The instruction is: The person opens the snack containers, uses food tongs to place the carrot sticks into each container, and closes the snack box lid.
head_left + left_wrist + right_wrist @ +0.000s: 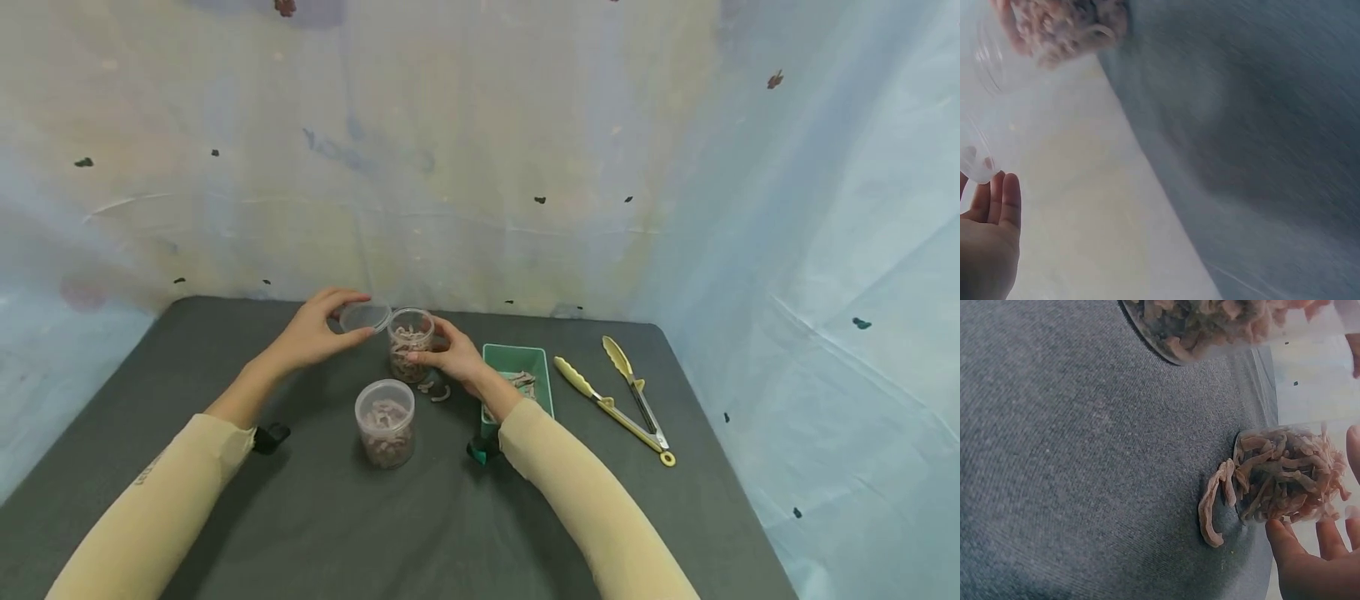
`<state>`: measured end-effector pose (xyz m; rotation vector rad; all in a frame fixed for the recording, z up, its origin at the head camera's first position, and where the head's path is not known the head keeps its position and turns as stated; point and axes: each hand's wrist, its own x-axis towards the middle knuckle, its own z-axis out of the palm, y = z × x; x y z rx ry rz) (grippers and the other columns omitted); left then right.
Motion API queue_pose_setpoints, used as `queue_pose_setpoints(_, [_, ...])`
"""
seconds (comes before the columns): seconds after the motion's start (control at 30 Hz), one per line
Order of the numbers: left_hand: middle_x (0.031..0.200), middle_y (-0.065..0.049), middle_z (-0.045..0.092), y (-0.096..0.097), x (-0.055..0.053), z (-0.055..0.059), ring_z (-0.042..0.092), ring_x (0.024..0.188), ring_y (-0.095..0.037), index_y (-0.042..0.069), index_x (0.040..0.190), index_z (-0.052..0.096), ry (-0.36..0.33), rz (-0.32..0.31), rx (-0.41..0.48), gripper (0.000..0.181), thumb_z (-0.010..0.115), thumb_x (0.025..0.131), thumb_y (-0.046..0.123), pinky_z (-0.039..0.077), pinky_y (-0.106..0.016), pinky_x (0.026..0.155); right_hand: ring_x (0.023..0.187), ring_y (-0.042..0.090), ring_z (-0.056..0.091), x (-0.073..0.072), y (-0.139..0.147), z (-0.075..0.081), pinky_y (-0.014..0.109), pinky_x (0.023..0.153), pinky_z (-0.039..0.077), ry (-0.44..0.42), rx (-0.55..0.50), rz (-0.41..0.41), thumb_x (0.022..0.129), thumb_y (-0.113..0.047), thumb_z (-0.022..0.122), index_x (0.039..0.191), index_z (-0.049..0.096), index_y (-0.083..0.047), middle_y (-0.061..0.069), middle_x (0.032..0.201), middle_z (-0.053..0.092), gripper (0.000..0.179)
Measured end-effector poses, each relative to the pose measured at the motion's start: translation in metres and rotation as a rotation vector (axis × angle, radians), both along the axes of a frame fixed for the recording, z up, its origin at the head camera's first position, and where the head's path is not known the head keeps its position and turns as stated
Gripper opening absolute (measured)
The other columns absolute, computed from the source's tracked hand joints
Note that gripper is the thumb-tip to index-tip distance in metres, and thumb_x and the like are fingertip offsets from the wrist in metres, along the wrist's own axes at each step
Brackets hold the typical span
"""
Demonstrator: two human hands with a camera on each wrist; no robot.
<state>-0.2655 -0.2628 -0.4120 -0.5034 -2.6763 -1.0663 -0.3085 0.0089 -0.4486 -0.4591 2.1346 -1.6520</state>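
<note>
My left hand pinches a clear round plastic lid between thumb and fingers, tilted beside the rim of a clear jar. Pale brownish-pink dried strips fill much of that jar, which stands uncovered at the back of the table. Around its right side curl the fingers of my right hand. A few loose strips lie on the cloth by the jar's base. Nearer to me stands a second jar of similar strips, a lid apparently on its top.
Right of the jars, partly behind my right forearm, sits a green tray with some strips inside. Yellow-tipped metal tongs lie spread on the dark table farther right. A pale curtain hangs behind the table's back edge.
</note>
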Motion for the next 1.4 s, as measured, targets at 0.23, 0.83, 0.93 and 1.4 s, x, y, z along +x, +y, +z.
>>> queue_pose_setpoints(0.23, [0.152,-0.021,0.044,0.026,-0.012,0.008,0.045,0.133,-0.041,0.004,0.146,0.057,0.011,-0.081,-0.01,0.064,0.081,0.094,0.029,0.044,-0.06,0.1,0.146,0.035,0.044,-0.002,0.002,0.001,0.052,0.112,0.044,-0.01,0.004,0.007,0.095,-0.023,0.08,0.163,0.036,-0.027,0.007,0.164,0.038,0.08])
queue_pose_setpoints(0.83, [0.152,-0.021,0.043,0.045,-0.028,0.008,0.039,0.14,-0.044,0.007,0.144,0.06,-0.066,-0.153,-0.074,0.06,0.08,0.094,0.031,0.043,-0.064,0.1,0.144,0.033,0.047,0.0,0.002,-0.002,0.051,0.11,0.046,-0.016,-0.038,0.034,0.097,-0.019,0.078,0.162,0.038,-0.027,0.005,0.162,0.041,0.077])
queue_pose_setpoints(0.93, [0.152,-0.02,0.043,0.047,-0.029,0.009,0.037,0.141,-0.044,0.007,0.144,0.06,-0.075,-0.156,-0.076,0.06,0.081,0.093,0.031,0.04,-0.067,0.104,0.144,0.033,0.046,0.001,0.002,-0.001,0.051,0.11,0.046,-0.017,-0.044,0.039,0.097,-0.018,0.077,0.162,0.037,-0.027,0.005,0.162,0.041,0.077])
queue_pose_setpoints(1.4, [0.157,-0.02,0.041,0.045,-0.03,0.013,0.039,0.142,-0.045,0.006,0.15,0.053,-0.152,-0.282,-0.073,0.058,0.075,0.097,0.019,0.044,-0.066,0.101,0.144,0.032,0.047,0.005,0.0,0.003,0.05,0.11,0.047,-0.007,-0.027,0.046,0.097,-0.019,0.077,0.163,0.036,-0.028,0.004,0.162,0.042,0.078])
